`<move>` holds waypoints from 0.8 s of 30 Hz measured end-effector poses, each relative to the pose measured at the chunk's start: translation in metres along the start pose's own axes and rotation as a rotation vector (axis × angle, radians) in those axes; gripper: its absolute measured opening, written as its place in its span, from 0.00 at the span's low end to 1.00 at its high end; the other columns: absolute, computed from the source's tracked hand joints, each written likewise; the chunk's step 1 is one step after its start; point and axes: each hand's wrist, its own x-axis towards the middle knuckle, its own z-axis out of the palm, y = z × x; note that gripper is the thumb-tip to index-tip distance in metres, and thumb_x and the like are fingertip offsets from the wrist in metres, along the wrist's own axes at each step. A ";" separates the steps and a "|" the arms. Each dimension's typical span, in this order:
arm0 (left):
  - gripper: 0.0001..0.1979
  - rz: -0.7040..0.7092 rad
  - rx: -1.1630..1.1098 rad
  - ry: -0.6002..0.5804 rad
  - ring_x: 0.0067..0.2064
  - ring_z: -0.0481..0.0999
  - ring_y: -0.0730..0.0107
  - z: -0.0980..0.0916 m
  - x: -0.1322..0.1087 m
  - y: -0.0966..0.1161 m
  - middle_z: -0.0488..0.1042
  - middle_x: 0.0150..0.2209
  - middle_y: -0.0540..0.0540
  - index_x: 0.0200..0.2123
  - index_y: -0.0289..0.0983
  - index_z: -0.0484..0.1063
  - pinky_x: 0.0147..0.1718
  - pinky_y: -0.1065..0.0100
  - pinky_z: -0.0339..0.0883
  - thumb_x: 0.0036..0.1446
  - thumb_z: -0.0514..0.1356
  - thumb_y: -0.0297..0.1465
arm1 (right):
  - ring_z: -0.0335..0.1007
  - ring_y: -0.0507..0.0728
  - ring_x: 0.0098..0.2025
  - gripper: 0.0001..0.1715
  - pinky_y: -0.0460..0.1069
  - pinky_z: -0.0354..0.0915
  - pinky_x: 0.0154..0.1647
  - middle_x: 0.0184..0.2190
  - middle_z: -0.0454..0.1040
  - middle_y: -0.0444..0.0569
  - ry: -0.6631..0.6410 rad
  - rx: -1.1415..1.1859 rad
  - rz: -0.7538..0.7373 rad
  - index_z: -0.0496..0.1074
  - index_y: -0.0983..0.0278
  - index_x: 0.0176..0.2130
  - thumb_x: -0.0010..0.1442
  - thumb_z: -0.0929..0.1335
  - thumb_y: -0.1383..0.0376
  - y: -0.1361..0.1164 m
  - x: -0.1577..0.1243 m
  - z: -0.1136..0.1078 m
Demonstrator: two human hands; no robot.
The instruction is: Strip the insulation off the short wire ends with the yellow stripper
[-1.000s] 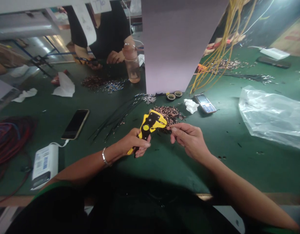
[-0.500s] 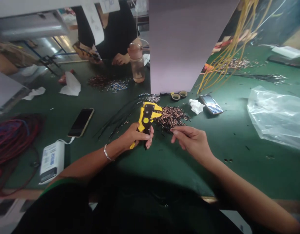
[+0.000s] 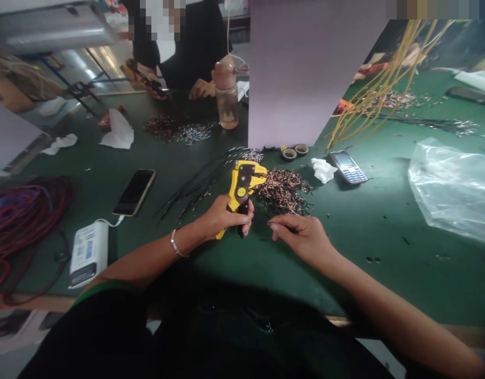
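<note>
My left hand [image 3: 231,217] is wrapped round a yellow and black wire stripper [image 3: 242,190], its jaws pointing right. Just beyond the jaws lies a heap of short copper and black wire pieces [image 3: 284,190]. My right hand [image 3: 295,230] is pinched closed to the right of the tool, near the heap's front edge. Something thin and dark shows at its fingertips, too small to name. Behind the tool, several long black wires [image 3: 195,189] stretch across the green table [image 3: 242,273].
At left are a phone [image 3: 134,192], a white power bank [image 3: 89,251] and coiled red wires [image 3: 27,221]. A keypad phone [image 3: 348,167], crumpled tissue [image 3: 323,170], tape rolls [image 3: 289,153] and plastic bag [image 3: 455,187] lie right. Across the table, a person's hand [image 3: 202,88] rests near a bottle [image 3: 227,102].
My right hand has shifted slightly left and toward me, away from the heap's edge. The left hand keeps its grip on the wire stripper. The whole view has shifted a little.
</note>
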 end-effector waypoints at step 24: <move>0.20 -0.030 -0.072 -0.150 0.32 0.80 0.63 -0.005 0.000 0.005 0.81 0.44 0.35 0.43 0.33 0.72 0.36 0.57 0.74 0.43 0.68 0.26 | 0.71 0.51 0.19 0.09 0.47 0.70 0.23 0.18 0.78 0.43 0.483 -0.136 -0.016 0.83 0.61 0.30 0.57 0.71 0.63 -0.005 0.002 -0.014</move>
